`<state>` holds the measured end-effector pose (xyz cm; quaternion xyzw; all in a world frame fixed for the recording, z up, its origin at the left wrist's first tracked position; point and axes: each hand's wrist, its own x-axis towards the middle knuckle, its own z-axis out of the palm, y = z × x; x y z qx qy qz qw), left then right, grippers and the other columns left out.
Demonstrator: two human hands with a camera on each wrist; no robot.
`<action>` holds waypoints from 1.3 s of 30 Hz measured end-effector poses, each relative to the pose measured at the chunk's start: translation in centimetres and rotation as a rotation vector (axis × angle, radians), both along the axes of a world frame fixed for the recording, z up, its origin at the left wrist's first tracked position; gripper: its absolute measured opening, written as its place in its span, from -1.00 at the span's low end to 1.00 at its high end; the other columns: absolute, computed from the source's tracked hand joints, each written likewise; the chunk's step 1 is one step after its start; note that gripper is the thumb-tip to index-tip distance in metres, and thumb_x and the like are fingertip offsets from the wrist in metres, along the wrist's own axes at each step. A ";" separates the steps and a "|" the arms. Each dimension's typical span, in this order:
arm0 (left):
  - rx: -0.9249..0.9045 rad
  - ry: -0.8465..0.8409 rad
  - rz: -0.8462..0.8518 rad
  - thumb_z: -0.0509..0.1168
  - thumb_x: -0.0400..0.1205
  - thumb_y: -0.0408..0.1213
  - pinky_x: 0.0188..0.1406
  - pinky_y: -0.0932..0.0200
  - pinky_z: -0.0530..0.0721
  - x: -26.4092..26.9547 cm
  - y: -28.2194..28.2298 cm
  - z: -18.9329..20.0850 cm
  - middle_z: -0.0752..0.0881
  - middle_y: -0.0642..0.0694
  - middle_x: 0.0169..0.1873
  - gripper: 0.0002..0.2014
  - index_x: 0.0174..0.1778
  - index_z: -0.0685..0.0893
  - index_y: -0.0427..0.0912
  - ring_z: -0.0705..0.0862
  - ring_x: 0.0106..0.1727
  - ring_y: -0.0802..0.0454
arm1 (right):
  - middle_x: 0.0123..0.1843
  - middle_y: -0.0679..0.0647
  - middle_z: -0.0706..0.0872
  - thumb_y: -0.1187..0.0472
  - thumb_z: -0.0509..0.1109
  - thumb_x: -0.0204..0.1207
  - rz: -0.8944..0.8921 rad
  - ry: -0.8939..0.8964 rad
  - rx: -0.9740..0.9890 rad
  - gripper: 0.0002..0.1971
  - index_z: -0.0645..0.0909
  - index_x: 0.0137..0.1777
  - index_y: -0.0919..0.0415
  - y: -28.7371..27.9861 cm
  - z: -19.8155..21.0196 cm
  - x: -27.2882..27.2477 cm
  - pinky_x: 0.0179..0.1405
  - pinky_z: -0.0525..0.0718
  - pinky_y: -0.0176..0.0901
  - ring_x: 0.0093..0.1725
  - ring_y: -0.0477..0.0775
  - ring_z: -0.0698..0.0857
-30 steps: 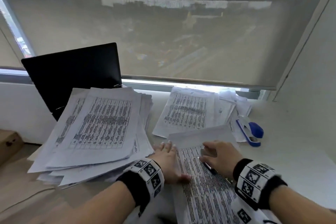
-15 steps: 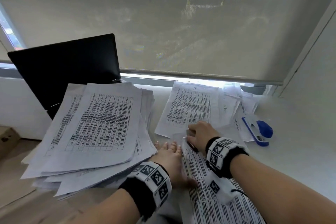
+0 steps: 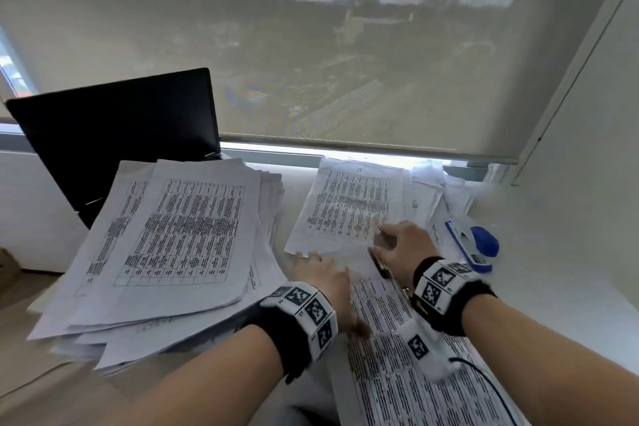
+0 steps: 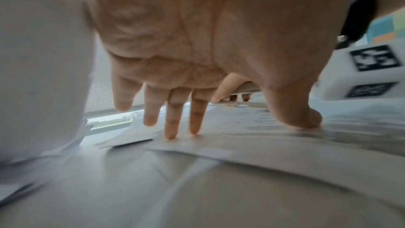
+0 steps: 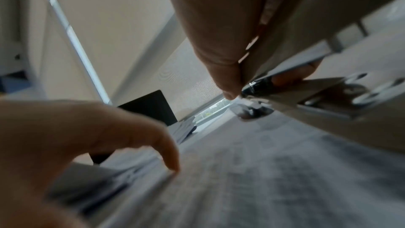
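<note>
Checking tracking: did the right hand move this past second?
Yes. The right hand, gripping a metal tool, went forward toward the window, now level with the blue stapler.

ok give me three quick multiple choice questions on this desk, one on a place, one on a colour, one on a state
1. Where is the blue stapler?
A. right of the right hand
B. on the floor
C. inside a drawer

2. What colour is the laptop?
A. white
B. black
C. red

3. How is the left hand?
A. in a fist
B. gripping a pen
C. flat, fingers straight on the printed sheet

Answers:
1 A, it lies just right of that hand in the head view.
2 B, its lid is plain black.
3 C, the left wrist view shows straight fingers touching paper.
</note>
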<state>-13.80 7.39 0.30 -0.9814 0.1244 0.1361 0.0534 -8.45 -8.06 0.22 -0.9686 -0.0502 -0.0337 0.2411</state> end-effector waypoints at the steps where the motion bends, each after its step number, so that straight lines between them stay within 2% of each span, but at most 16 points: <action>1: -0.010 0.019 0.006 0.38 0.27 0.51 0.49 -0.23 0.34 0.3 -0.3 -0.1 0.49 -0.19 0.40 -0.03 0.43 0.45 -0.12 0.41 0.45 -0.24 | 0.01 0.10 0.65 0.09 0.49 0.45 0.013 0.000 -0.038 -0.70 0.69 0.11 0.23 -0.9 -0.1 -0.3 0.10 0.56 -0.14 0.03 0.09 0.64; 3: -0.043 0.100 -0.029 0.43 0.32 0.42 0.59 -0.31 0.15 0.9 -0.8 -0.1 0.18 -0.17 0.64 0.06 0.65 0.15 0.04 0.16 0.63 -0.26 | 0.03 0.11 0.65 0.09 0.49 0.45 0.048 0.027 -0.116 -0.68 0.69 0.12 0.26 -2.4 -0.3 -0.8 0.14 0.57 -0.12 0.05 0.08 0.63; 4: -0.042 0.148 -0.061 0.44 0.36 0.38 0.62 -0.34 0.09 1.2 -0.9 -0.1 0.08 -0.15 0.69 0.07 0.69 0.05 0.12 0.09 0.66 -0.26 | 0.05 0.11 0.65 0.08 0.48 0.46 0.066 0.043 -0.137 -0.67 0.68 0.13 0.27 -2.9 -0.4 -1.1 0.16 0.57 -0.11 0.06 0.08 0.63; 5: -0.026 0.187 -0.092 0.43 0.38 0.36 0.62 -0.36 0.09 1.4 -1.1 0.1 0.06 -0.14 0.69 0.05 0.70 0.02 0.17 0.09 0.67 -0.28 | 0.07 0.11 0.66 0.07 0.48 0.46 0.080 0.058 -0.152 -0.66 0.68 0.14 0.27 -3.2 -0.5 -1.2 0.18 0.57 -0.11 0.07 0.07 0.63; 7: 0.015 0.229 -0.126 0.42 0.40 0.36 0.59 -0.37 0.17 1.8 -1.5 0.1 0.15 -0.16 0.67 0.02 0.70 0.05 0.17 0.21 0.62 -0.31 | 0.06 0.10 0.66 0.07 0.46 0.46 0.115 0.056 -0.159 -0.69 0.69 0.11 0.26 -3.4 -1.0 -1.2 0.15 0.57 -0.14 0.05 0.07 0.63; 10: 0.058 0.233 -0.131 0.42 0.37 0.38 0.57 -0.40 0.16 2.0 -2.0 0.3 0.24 -0.15 0.64 0.02 0.69 0.13 0.15 0.29 0.59 -0.29 | -0.07 0.03 0.60 0.08 0.45 0.46 0.123 0.059 -0.189 -0.80 0.68 -0.10 0.23 -2.8 -1.5 -0.5 -0.05 0.49 -0.24 -0.10 0.01 0.59; 14: 0.071 0.247 -0.128 0.41 0.38 0.38 0.58 -0.46 0.08 1.9 -2.1 0.3 0.18 -0.15 0.68 0.01 0.69 0.12 0.15 0.25 0.61 -0.34 | -0.17 0.01 0.49 0.14 0.41 0.48 0.087 0.059 -0.224 -0.75 0.46 -0.38 0.11 -1.8 -1.4 0.7 -0.08 0.49 -0.22 -0.15 0.03 0.53; 19: 0.086 0.254 -0.120 0.44 0.40 0.31 0.58 -0.51 -0.02 1.8 -2.5 0.9 0.16 -0.20 0.68 -0.01 0.68 0.16 0.09 0.22 0.62 -0.39 | -0.17 0.00 0.49 0.14 0.41 0.53 0.008 0.058 -0.121 -0.81 0.51 -0.25 0.15 -0.5 -1.4 2.4 -0.10 0.45 -0.25 -0.14 0.01 0.55; 21: 0.112 0.268 -0.127 0.46 0.38 0.31 0.55 -0.56 -0.02 1.8 -2.8 1.1 0.25 -0.23 0.63 -0.03 0.66 0.23 0.05 0.29 0.58 -0.40 | -0.12 0.07 0.57 0.14 0.42 0.54 -0.080 0.044 -0.051 -0.77 0.48 -0.30 0.13 -0.4 -1.2 3.1 -0.13 0.47 -0.24 -0.15 0.03 0.58; 24: 0.087 0.239 -0.141 0.53 0.27 0.34 0.44 -0.61 0.04 2.1 -3.1 0.7 0.57 -0.20 0.34 -0.15 0.42 0.53 0.01 0.52 0.40 -0.30 | -0.17 0.12 0.64 0.12 0.47 0.48 -0.113 0.006 0.012 -0.74 0.51 -0.37 0.14 -1.3 -0.9 3.2 -0.18 0.46 -0.25 -0.17 0.10 0.63; 26: 0.031 0.203 -0.150 0.57 0.21 0.33 0.42 -0.63 0.04 2.3 -3.0 0.5 0.65 -0.16 0.18 -0.18 0.33 0.59 0.00 0.59 0.32 -0.25 | -0.07 0.14 0.67 0.11 0.49 0.46 -0.096 -0.022 -0.002 -0.82 0.67 -0.13 0.24 -2.6 -0.7 2.2 -0.05 0.55 -0.18 -0.06 0.13 0.65; 28: 0.017 0.216 -0.150 0.57 0.23 0.30 0.47 -0.62 -0.02 2.4 -3.0 0.6 0.59 -0.15 0.35 -0.04 0.55 0.40 0.11 0.53 0.42 -0.25 | 0.06 0.14 0.68 0.11 0.50 0.46 -0.087 -0.006 -0.029 -0.69 0.68 0.10 0.30 -4.2 -0.7 1.0 0.15 0.56 -0.11 0.05 0.11 0.64; 30: 0.062 0.263 -0.155 0.55 0.30 0.27 0.50 -0.61 -0.08 2.4 -3.2 1.2 0.47 -0.17 0.52 0.10 0.69 0.06 0.24 0.40 0.54 -0.27 | 0.09 0.11 0.69 0.08 0.49 0.46 -0.070 0.017 -0.068 -0.67 0.68 0.16 0.26 -5.7 -0.7 -0.1 0.15 0.53 -0.14 0.07 0.07 0.63; 31: 0.092 0.282 -0.166 0.54 0.33 0.25 0.50 -0.62 -0.08 2.4 -3.4 1.5 0.44 -0.18 0.55 0.11 0.70 -0.02 0.26 0.36 0.57 -0.28 | 0.08 0.10 0.70 0.07 0.49 0.47 -0.061 0.032 -0.093 -0.67 0.69 0.16 0.24 -6.4 -0.8 -0.5 0.12 0.52 -0.17 0.05 0.04 0.62; 35: 0.126 0.314 -0.181 0.54 0.36 0.22 0.47 -0.68 0.01 2.5 -4.2 1.9 0.47 -0.23 0.53 0.07 0.70 0.04 0.23 0.37 0.56 -0.30 | 0.03 0.07 0.71 0.03 0.47 0.48 -0.022 0.069 -0.191 -0.67 0.70 0.11 0.25 -7.0 -1.1 -1.1 0.07 0.52 -0.19 0.04 0.05 0.63; 39: 0.156 0.292 -0.182 0.52 0.38 0.24 0.48 -0.65 0.05 2.3 -4.2 1.6 0.43 -0.21 0.55 0.08 0.70 -0.03 0.25 0.35 0.57 -0.28 | -0.03 0.06 0.66 0.01 0.44 0.50 -0.018 0.071 -0.229 -0.76 0.68 -0.03 0.18 -6.4 -1.1 -0.1 -0.02 0.50 -0.19 -0.05 0.02 0.60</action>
